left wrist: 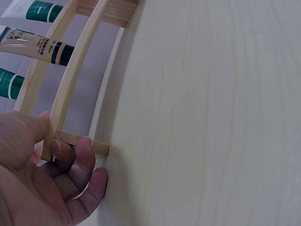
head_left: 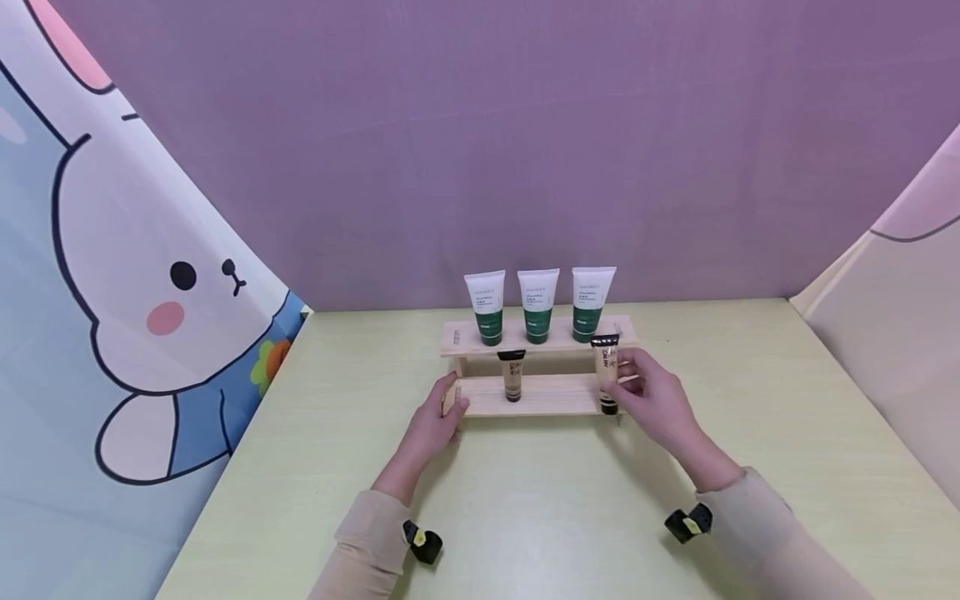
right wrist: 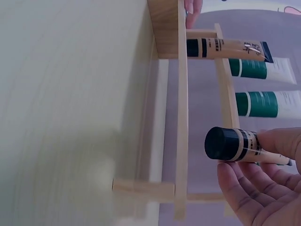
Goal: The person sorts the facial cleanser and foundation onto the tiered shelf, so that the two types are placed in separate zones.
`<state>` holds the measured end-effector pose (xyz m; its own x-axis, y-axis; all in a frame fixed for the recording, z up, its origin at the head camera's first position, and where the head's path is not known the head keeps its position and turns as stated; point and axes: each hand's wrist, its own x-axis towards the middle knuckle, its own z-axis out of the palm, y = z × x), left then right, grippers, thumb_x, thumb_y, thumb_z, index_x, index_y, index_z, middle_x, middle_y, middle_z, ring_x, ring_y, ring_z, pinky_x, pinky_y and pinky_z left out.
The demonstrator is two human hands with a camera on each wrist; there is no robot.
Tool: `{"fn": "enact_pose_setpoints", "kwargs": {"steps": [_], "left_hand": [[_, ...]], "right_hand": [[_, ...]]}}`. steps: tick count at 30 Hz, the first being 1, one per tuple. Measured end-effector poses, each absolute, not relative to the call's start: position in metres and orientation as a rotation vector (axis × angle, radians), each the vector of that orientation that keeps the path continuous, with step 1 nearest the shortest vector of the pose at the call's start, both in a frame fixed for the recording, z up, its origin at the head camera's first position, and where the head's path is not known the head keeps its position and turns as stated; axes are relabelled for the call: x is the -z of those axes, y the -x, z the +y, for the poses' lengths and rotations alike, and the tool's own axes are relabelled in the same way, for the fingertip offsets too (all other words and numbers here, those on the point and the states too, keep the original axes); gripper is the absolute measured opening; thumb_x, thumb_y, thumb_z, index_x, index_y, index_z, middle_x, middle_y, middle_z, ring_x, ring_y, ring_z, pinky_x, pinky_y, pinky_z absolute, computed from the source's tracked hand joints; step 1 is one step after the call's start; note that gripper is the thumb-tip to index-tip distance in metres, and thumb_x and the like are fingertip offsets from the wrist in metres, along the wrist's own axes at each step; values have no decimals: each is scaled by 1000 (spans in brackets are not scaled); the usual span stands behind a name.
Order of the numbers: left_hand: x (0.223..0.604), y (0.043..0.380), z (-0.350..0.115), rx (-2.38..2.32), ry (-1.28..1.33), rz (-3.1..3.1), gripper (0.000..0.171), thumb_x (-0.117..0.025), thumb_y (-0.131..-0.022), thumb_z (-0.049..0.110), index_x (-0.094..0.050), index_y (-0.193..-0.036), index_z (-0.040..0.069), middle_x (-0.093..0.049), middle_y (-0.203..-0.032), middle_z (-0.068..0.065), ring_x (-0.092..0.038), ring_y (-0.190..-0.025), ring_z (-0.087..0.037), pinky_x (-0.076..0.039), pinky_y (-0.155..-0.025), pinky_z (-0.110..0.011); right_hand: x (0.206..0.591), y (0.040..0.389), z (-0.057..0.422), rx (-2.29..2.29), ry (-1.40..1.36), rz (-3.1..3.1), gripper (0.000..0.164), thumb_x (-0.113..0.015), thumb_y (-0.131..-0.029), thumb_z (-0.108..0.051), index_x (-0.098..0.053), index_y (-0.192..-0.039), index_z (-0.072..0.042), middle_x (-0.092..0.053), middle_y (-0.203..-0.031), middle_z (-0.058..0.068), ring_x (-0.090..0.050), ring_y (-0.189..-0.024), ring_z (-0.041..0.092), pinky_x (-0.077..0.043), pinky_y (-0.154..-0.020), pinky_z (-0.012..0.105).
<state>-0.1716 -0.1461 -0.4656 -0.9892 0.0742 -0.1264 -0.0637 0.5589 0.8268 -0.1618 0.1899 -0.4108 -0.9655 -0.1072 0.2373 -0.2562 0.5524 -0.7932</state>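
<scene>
A two-tier wooden rack (head_left: 540,405) stands on the table. My left hand (head_left: 433,423) grips the left end of its lower tier, thumb and fingers around the board in the left wrist view. With my right hand (head_left: 660,402) I pinch a beige tube (head_left: 606,367) by its body, black cap down, over the right end of the lower tier. In the right wrist view a gap shows between its cap (right wrist: 221,143) and the board. Another beige tube (head_left: 512,379) stands cap down on the lower tier, left of the middle.
On the upper tier stand three white and green tubes, a left one (head_left: 487,304), a middle one (head_left: 537,304) and a right one (head_left: 591,302). A purple cloth (head_left: 525,150) hangs behind the table (head_left: 525,500). A rabbit-print cloth (head_left: 150,250) is at the left.
</scene>
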Motion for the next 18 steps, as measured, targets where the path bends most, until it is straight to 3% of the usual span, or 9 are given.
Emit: {"fn": "enact_pose_setpoints", "kwargs": {"steps": [7, 18], "left_hand": [[464, 173, -147, -1418, -19, 2648, 56, -51, -102, 34, -29, -153, 27, -58, -71, -9, -59, -60, -23, -45, -59, -34], [467, 173, -146, -1414, -21, 2642, 57, -52, -102, 35, -28, -153, 28, -58, -71, -11, -59, -60, -23, -44, -58, -34]], "right_hand": [[416, 173, 171, -1455, -327, -2581, 33, -71, -88, -5, -53, -115, 1, -67, -100, 17, -67, -88, 30, -55, -72, 28], [427, 183, 150, -1461, -396, -2559, 32, -73, -88, -5, -52, -112, -3, -69, -101, 15, -67, -92, 28, -54, -83, 40]]}}
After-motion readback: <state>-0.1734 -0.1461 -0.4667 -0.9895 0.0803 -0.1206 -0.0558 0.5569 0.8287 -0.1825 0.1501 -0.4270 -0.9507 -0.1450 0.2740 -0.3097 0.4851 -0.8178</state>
